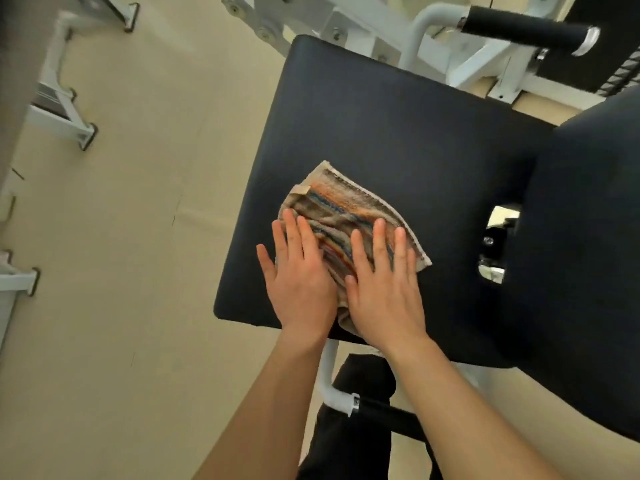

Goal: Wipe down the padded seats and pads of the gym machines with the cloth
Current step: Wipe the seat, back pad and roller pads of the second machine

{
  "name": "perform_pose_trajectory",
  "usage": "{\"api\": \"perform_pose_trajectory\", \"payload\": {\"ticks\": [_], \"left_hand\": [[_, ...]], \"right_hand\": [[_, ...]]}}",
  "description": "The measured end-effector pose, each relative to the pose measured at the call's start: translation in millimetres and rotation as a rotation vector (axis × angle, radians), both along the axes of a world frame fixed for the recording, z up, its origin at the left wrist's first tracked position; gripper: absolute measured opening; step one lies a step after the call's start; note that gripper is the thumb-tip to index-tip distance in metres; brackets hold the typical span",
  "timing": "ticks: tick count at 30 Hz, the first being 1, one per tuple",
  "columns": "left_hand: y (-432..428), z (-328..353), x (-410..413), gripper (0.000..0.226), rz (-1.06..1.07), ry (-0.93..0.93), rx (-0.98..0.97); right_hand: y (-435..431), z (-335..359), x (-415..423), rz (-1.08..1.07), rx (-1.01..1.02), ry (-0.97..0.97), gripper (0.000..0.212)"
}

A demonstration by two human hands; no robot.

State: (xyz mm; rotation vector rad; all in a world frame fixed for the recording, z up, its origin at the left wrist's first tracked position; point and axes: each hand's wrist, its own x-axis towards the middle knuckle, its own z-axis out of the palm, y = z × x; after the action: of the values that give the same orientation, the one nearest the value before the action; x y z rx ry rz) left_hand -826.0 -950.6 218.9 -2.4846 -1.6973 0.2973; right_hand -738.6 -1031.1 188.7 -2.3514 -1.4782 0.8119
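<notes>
A striped beige, orange and blue cloth lies crumpled on the dark padded seat of a white-framed gym machine. My left hand presses flat on the cloth's left part, fingers spread, thumb resting on the pad. My right hand lies flat on the cloth's right part, fingers pointing away from me. Both palms cover the near half of the cloth. A second dark pad, the backrest, rises at the right of the seat.
A black foam handle on a white tube sticks out at the top right. White machine frames and feet stand on the beige floor at the left. Below the seat runs a white tube with a black grip.
</notes>
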Motion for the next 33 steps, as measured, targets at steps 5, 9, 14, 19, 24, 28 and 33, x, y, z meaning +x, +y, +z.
{"api": "perform_pose_trajectory", "payload": {"ticks": [5,9,14,19,24,28,33], "left_hand": [[2,0,-19,0.065,0.068,-0.033,-0.017],[43,-7,25,0.066,-0.19,-0.11,-0.053],[29,-13,-35,0.062,-0.45,-0.05,0.004],[3,-9,-113,0.058,-0.334,-0.076,0.071],[11,-2,-147,0.06,-0.127,-0.248,0.032],[34,3,-144,0.05,-0.084,-0.534,-0.078],[97,15,-113,0.046,0.009,-0.675,-0.43]], "right_hand": [[11,-5,1,0.152,0.059,-0.044,0.069],[31,-6,16,0.02,0.043,-0.024,0.067],[3,-4,-29,-0.065,0.052,-0.015,0.064],[-17,0,-79,0.046,0.084,-0.061,0.065],[-2,3,-105,0.144,0.179,-0.121,0.064],[23,6,-118,0.181,0.229,-0.146,0.061],[79,9,-102,0.02,0.206,-0.15,0.063]]}}
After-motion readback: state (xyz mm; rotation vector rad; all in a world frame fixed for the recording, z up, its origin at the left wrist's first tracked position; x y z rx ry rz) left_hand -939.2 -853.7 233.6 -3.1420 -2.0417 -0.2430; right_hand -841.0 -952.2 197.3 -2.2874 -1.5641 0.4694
